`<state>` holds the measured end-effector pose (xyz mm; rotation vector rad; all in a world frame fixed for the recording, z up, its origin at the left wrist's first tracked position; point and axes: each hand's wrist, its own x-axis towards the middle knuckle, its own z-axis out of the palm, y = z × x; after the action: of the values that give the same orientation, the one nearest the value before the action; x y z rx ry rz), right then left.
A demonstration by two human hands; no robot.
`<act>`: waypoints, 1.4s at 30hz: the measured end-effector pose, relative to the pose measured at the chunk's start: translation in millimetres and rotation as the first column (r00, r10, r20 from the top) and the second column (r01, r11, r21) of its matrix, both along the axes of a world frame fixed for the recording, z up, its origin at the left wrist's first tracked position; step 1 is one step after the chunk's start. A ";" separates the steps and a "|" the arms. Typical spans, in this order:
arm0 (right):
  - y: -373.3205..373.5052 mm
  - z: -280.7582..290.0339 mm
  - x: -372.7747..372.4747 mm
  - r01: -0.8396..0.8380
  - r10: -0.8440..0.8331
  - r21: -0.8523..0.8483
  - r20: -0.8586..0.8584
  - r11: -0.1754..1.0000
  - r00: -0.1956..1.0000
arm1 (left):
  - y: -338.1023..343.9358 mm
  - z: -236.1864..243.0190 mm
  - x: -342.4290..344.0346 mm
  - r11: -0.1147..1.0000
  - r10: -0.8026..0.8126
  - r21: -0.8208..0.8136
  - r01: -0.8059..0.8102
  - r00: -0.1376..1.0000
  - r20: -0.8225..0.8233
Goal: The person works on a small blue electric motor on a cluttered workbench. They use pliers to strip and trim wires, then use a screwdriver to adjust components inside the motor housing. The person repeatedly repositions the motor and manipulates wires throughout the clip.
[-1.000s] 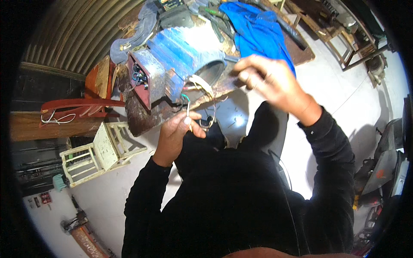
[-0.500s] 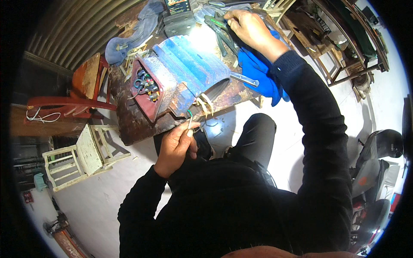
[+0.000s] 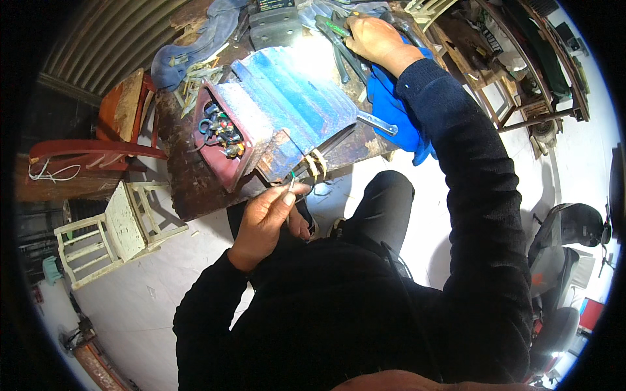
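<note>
My left hand (image 3: 266, 218) pinches a thin pale stick-like piece (image 3: 291, 186) with a green tip between thumb and forefinger. It is just below the near edge of a worn blue metal housing (image 3: 300, 98). Pale looped strips (image 3: 317, 163) hang from the housing's lower edge. At the far side of the table, my right hand (image 3: 377, 42) has its fingers curled against dark pliers (image 3: 339, 49) with green marking. The flared red end (image 3: 218, 166) of the housing holds several small dark parts with wires (image 3: 222, 133).
A worn wooden table (image 3: 186, 189) carries everything. Beside the housing lie a blue cloth (image 3: 394, 98) and a knife handle (image 3: 378, 124). Greyish-blue fabric (image 3: 195, 52) and wood scraps lie far left. A red chair (image 3: 98, 152) and a small cream chair (image 3: 117, 228) stand left.
The view has shifted slightly. My left hand still pinches the thin piece below the housing, and my right hand remains at the pliers, its wrist a little further left.
</note>
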<state>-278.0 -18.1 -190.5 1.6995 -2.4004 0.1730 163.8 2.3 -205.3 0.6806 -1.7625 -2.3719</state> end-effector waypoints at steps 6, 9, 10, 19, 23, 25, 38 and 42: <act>0.1 5.9 3.4 0.053 -0.048 0.057 -0.088 0.997 0.995 | 1.7 1.1 -4.0 0.996 0.007 -0.091 -0.006 1.000 0.013; 4.7 11.7 -0.8 0.085 -0.083 0.033 -0.058 0.996 0.995 | 2.0 1.5 -4.3 0.996 0.021 -0.082 -0.020 1.000 0.015; 7.8 14.2 -3.2 0.119 -0.118 0.039 -0.044 0.992 0.992 | 1.3 2.2 -3.7 0.996 0.025 -0.084 -0.024 1.000 0.013; 58.0 17.1 -18.2 -0.068 -0.011 -0.422 -0.182 0.904 0.983 | 0.4 -2.9 -4.7 0.985 0.015 0.174 0.000 0.996 -0.085; 77.6 19.0 -17.0 0.141 -0.098 -0.377 0.130 0.915 0.987 | 5.8 -10.5 -4.8 0.943 0.043 0.333 0.008 0.988 -0.146; 84.9 23.9 -16.0 0.129 -0.110 -0.308 0.079 0.943 0.991 | 7.5 -10.8 -2.5 0.983 0.034 0.183 -0.008 0.989 -0.141; 121.3 71.1 3.9 0.068 0.206 -0.593 0.381 0.802 0.901 | 20.5 -2.0 -0.7 0.989 0.109 0.117 -0.089 0.980 -0.168; 154.4 74.8 30.6 0.226 0.426 -0.697 0.627 0.680 0.652 | 18.3 -0.5 -2.6 0.998 0.062 -0.013 -0.067 0.968 -0.243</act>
<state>-247.4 136.3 -115.7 1.4650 -2.0703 1.9597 161.2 20.6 -205.8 0.4171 -1.6348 -2.2786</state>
